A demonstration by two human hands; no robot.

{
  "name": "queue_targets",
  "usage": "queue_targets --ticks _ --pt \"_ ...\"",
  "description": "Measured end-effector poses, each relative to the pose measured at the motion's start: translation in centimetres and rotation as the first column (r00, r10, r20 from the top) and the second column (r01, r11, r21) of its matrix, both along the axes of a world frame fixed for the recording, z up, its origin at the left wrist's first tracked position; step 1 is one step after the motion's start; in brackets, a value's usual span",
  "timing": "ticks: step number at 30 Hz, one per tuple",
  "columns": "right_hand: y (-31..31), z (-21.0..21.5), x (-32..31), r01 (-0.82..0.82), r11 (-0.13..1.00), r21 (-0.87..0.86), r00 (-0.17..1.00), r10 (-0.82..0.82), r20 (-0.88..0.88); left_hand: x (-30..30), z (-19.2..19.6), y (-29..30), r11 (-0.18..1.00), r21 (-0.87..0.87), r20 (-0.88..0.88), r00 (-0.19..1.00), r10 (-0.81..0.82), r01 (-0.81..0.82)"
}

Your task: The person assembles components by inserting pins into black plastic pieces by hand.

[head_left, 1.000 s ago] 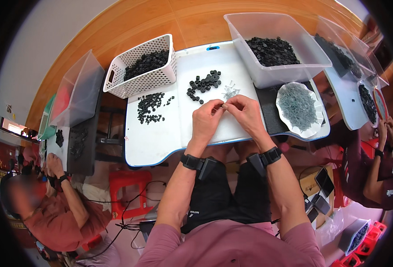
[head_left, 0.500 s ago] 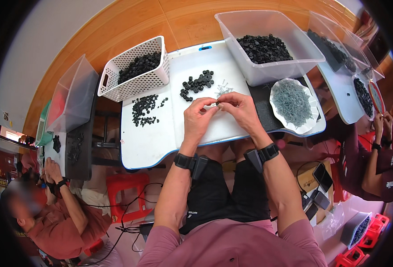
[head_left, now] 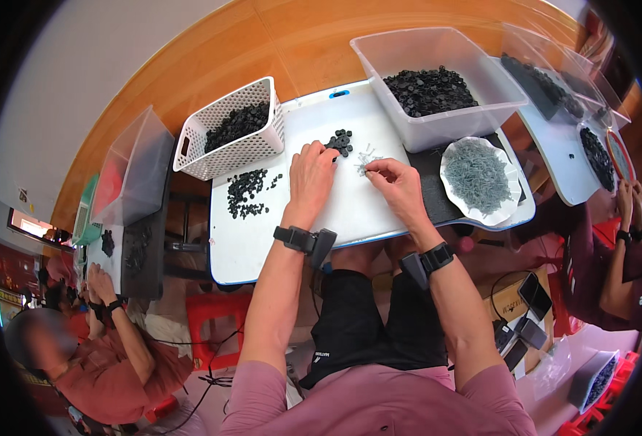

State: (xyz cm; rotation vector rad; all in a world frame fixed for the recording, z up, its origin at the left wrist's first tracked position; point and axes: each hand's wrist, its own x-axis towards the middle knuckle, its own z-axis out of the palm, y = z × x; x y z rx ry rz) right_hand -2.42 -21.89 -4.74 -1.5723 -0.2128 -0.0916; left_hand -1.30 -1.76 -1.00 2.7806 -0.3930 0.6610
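Note:
My left hand [head_left: 312, 176] is over the near-left side of a small pile of black round plastic pieces [head_left: 342, 141]. Its fingers are bent and closed together, with something dark by the thumb tip; what they grip is too small to name. To its right, my right hand [head_left: 399, 187] pinches at the near edge of a little heap of metal screws [head_left: 367, 155]. Whatever lies between that thumb and forefinger cannot be made out. Smaller black parts [head_left: 245, 193] are scattered left of my left hand. A white scalloped plate [head_left: 511, 202] full of screws stands right of my right hand.
On the white table [head_left: 263, 251], a white perforated basket [head_left: 277, 131] of black parts stands back left. A clear plastic bin [head_left: 451, 120] of black parts stands back right, by a dark mat [head_left: 426, 171]. Co-workers sit left and right. Cables and a red stool [head_left: 208, 312] are below.
My hands were together over the table, fingertips meeting at a small piece. Now they are apart: the left has moved to the black pieces, the right to the screws. The view has shifted slightly.

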Motion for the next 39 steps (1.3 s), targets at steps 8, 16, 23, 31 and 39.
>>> queue_targets --ticks 8,16,23,31,39 --pt "0.0 -0.1 0.1 -0.001 1.0 -0.006 0.999 0.001 0.045 1.0 -0.2 0.4 1.0 0.013 -0.025 1.0 -0.014 0.014" --pt "0.2 -0.1 0.0 0.021 0.998 -0.055 0.992 -0.014 0.123 -3.0 -2.2 -1.1 0.958 -0.283 -0.094 0.993 -0.066 0.037" --pt "0.3 -0.3 -0.1 0.051 0.991 -0.122 0.974 -0.023 0.226 -3.6 -3.3 -1.7 0.932 -0.361 -0.066 0.997 -0.043 0.017" --pt "0.6 -0.2 -0.4 0.023 0.988 -0.156 0.975 0.012 0.223 -5.0 -4.1 -2.6 0.794 -0.607 -0.059 0.998 0.0 -0.036" --pt "0.7 0.1 -0.4 0.007 0.96 -0.279 0.962 0.07 0.265 -5.2 -3.7 -3.0 0.806 -0.592 -0.046 0.999 -0.026 -0.006"
